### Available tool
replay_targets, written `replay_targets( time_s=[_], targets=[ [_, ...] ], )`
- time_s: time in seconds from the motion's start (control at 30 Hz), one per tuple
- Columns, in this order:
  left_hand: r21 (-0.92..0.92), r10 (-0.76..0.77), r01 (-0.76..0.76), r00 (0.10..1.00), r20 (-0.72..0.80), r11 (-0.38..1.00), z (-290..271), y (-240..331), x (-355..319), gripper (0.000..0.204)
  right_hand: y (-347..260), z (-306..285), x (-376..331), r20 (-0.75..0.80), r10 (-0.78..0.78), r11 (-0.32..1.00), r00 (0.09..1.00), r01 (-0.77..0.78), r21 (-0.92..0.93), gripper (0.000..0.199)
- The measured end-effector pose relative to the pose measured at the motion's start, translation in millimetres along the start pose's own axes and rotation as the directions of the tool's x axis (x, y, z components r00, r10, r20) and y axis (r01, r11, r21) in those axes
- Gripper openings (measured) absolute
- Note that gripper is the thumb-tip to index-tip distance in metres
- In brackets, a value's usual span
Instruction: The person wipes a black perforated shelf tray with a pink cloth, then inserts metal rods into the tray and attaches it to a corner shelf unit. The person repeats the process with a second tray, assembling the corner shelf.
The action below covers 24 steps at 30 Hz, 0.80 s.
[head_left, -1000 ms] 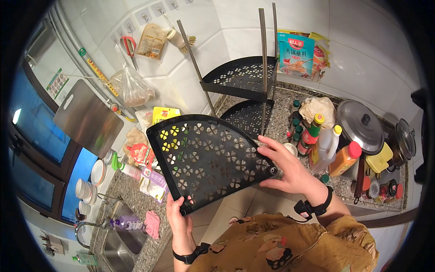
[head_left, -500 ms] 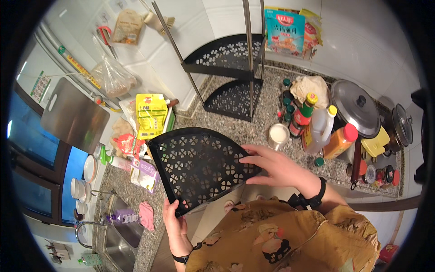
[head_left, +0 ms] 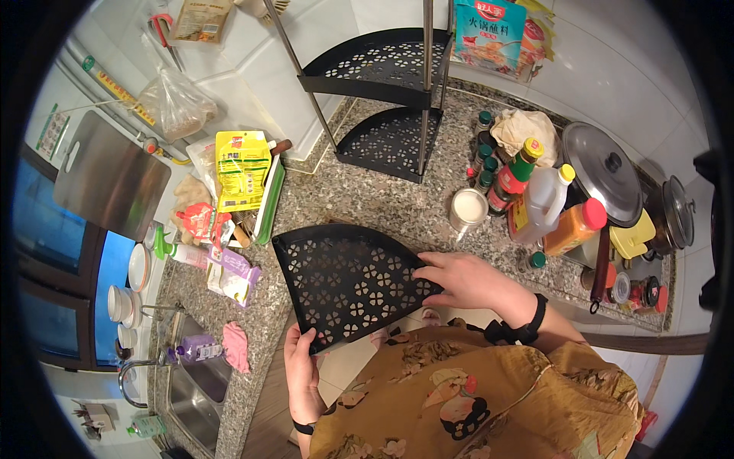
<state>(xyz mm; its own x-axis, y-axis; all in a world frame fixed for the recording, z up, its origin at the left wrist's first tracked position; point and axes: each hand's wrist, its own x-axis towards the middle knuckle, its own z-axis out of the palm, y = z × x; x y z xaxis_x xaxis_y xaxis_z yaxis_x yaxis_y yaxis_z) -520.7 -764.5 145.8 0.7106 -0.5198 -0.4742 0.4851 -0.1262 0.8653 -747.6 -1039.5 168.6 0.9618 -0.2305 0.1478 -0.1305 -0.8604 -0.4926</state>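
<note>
A black quarter-round shelf tray [head_left: 348, 279] with clover-shaped cut-outs is held level in front of me, near the counter's front edge. My left hand [head_left: 301, 359] grips its near left corner, thumb on top. At the tray's right end, my right hand [head_left: 470, 281] is closed round the rim, with its lower fingers partly hidden. Farther back stands a corner rack [head_left: 424, 99] with metal posts and two black shelves of the same pattern. The held tray is apart from this rack.
Bottles [head_left: 514, 180], a jug [head_left: 541, 206], a white-filled jar [head_left: 467, 208] and a lidded pan [head_left: 604, 172] crowd the granite counter's right side. Food packets [head_left: 243, 172] and a spray bottle [head_left: 187, 252] lie left. A sink [head_left: 200, 398] is at lower left.
The tray has shifted slightly right, still in both hands. My view has tilted, so the rack and the counter items sit a little higher or farther left.
</note>
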Motion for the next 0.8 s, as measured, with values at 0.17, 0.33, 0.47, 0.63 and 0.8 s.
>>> replay_targets(
  time_s=[0.17, 0.33, 0.47, 0.63, 0.8],
  targets=[
    [0.018, -0.001, 0.002, 1.0, -0.03, 1.0, 2.0, -4.6, 4.7, 0.021, 0.2, 1.5, -2.1, 0.028, 0.024, 1.0, 0.999, -0.024, 0.002, 0.049],
    [0.073, -0.033, 0.033, 0.999, -0.01, 0.997, 5.6, -2.6, 6.2, 0.02, 0.2, 0.6, -4.8, 0.048, 0.052, 0.999, 0.997, -0.052, 0.002, 0.048],
    [0.106, -0.04, 0.038, 0.999, 0.016, 0.994, 4.3, -3.8, 10.1, 0.025, 2.1, 2.0, -6.0, 0.042, 0.056, 0.998, 0.998, -0.056, 0.0, 0.048],
    [0.1, -0.045, 0.043, 0.999, 0.015, 0.994, 8.5, -0.5, 10.2, 0.022, 1.0, 0.7, -5.3, 0.06, 0.078, 0.997, 0.995, -0.078, -0.005, 0.047],
    [0.126, -0.045, 0.045, 0.999, 0.0, 0.991, 7.5, -2.1, 11.1, 0.023, 0.4, 1.3, -4.4, 0.07, 0.089, 0.996, 0.994, -0.089, -0.004, 0.047]
  ],
)
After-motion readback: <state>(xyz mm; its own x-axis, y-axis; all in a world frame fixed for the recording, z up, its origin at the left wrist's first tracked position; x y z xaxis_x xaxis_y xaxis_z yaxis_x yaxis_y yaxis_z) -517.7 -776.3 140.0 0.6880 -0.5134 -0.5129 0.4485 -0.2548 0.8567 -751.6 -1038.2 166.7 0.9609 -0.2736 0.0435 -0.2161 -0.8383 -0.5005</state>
